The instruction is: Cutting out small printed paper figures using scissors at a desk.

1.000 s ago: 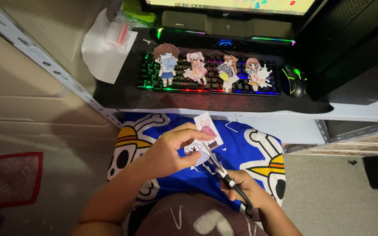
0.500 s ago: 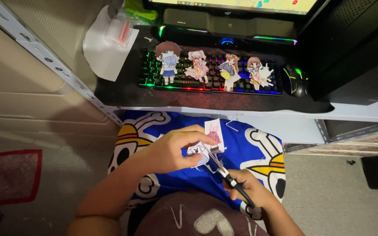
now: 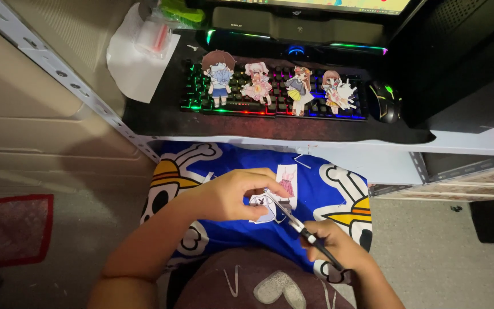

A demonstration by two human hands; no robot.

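Paper (image 3: 281, 189): small printed sheet with a pink dress figure, held over the lap, above the blue cloth (image 3: 224, 166).
Left hand (image 3: 232, 194): closed on the sheet, thumb and fingers pinching its left part, likely to keep it taut and turnable against the blades.
Right hand (image 3: 335, 246): curled shut around the scissors (image 3: 293, 220) handle; fingers wrapped, palm down.
Scissors: blades point up-left into the sheet's lower edge, just beside the left fingertips. Whether the blades are parted, cannot tell.
Position: sheet lies between the hands, touching the left, met by the blade tips.
Cutouts (image 3: 278, 86): four finished figures laid in a row on the lit keyboard (image 3: 241, 106), well apart from the hands, probably parked out of the way.
Mouse (image 3: 385, 102): right of the keyboard.
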